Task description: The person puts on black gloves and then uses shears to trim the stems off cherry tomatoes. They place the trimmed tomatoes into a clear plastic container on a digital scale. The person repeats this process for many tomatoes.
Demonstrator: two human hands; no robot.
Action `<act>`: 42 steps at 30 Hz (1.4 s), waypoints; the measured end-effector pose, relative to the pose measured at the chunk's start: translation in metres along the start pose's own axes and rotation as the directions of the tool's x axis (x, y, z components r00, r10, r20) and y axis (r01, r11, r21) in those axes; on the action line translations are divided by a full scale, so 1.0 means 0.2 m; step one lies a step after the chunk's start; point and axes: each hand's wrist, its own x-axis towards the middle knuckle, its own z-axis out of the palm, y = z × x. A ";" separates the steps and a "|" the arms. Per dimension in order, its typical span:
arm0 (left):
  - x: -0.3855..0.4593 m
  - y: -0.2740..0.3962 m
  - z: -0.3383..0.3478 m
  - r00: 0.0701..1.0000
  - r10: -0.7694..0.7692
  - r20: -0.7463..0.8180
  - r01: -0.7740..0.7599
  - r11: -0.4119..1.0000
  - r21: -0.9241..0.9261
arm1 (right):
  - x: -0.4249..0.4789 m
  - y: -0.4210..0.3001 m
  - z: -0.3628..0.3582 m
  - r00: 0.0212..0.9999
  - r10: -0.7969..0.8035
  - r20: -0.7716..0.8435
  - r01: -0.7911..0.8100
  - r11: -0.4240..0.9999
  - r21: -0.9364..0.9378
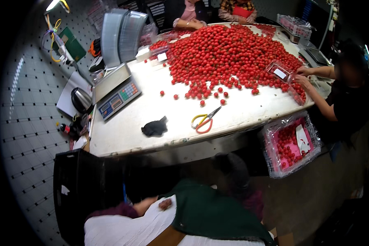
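Observation:
Low in the head view, my left hand [147, 205] is partly seen beside the white and green garment, below a maroon sleeve; its fingers are hidden. My right hand [235, 167] appears blurred in a dark grey glove near the table's front edge, and its fingers cannot be made out. A crumpled black glove or cloth [155, 126] lies on the white table [123, 135]. Scissors with one yellow and one red handle [202, 123] rest near the front edge, slightly apart. Behind them spreads a large heap of small red tomatoes [221, 55], with several loose ones in front.
A digital scale [118, 100] stands at the table's left, beside stacked clear plastic trays [123, 37]. At right, a co-worker's hands [304, 77] touch a clear clamshell box [279, 72]. A lined crate [292, 144] holding tomatoes is below the front edge. Other people sit across the table.

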 end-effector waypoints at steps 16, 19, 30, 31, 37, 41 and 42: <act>-0.19 -0.36 0.34 0.993 -0.102 -0.050 0.106 0.992 0.067 | 0.01 0.10 0.00 0.991 0.103 -0.088 -0.110 0.990 -0.089; -0.19 -0.39 0.36 0.994 -0.094 -0.048 0.098 0.991 0.088 | 0.00 0.07 0.05 0.984 0.145 -0.106 -0.144 0.989 0.017; 0.01 1.06 -0.39 0.654 0.626 -0.425 -0.706 0.707 -0.045 | 0.02 0.17 0.17 0.982 0.189 0.005 -0.154 0.818 -0.554; 0.02 1.27 -0.39 0.711 0.620 -0.332 -0.700 0.667 -0.255 | 0.00 0.20 0.20 0.994 0.102 0.039 -0.050 0.745 -0.665; -0.03 1.86 -0.09 0.696 0.718 -0.029 -0.576 0.533 -0.620 | -0.08 0.35 0.08 0.935 -0.238 0.263 0.299 0.129 -0.946; 0.07 1.78 0.12 0.754 0.628 0.192 -0.471 0.721 -0.509 | -0.17 0.31 -0.03 0.994 -0.074 0.085 0.108 0.432 -0.895; 0.09 1.76 0.17 0.768 0.604 0.212 -0.463 0.753 -0.468 | -0.20 0.30 -0.03 0.992 0.100 -0.083 -0.129 0.696 -0.706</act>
